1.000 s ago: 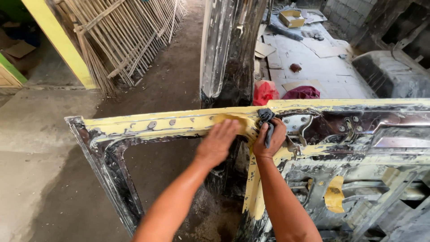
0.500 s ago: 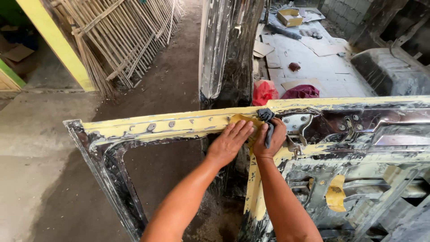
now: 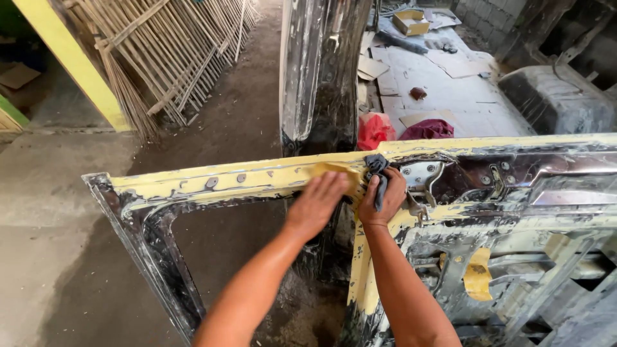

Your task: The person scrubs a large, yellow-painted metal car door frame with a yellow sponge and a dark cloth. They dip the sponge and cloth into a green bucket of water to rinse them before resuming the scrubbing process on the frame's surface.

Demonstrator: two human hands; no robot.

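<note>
A stripped car door (image 3: 212, 182) with yellow primer and bare metal stands on edge before me, its window opening at the lower left. My left hand (image 3: 319, 202) presses a yellow sheet of sandpaper (image 3: 340, 173) flat against the top rail of the door frame. Right beside it, my right hand (image 3: 382, 200) grips a dark grey rag (image 3: 376, 168) bunched against the same rail, near a bare metal bracket (image 3: 421, 177).
Another dark, glossy body panel (image 3: 321, 71) stands upright just behind the door. Bamboo slat panels (image 3: 173, 58) lean at the back left by a yellow post (image 3: 77, 64). Red and maroon cloths (image 3: 398, 128), cardboard scraps and a box lie on the floor behind.
My left hand has slid to the right along the top rail with the sandpaper, closing up to my right hand. The right hand has stayed in place on the rag.
</note>
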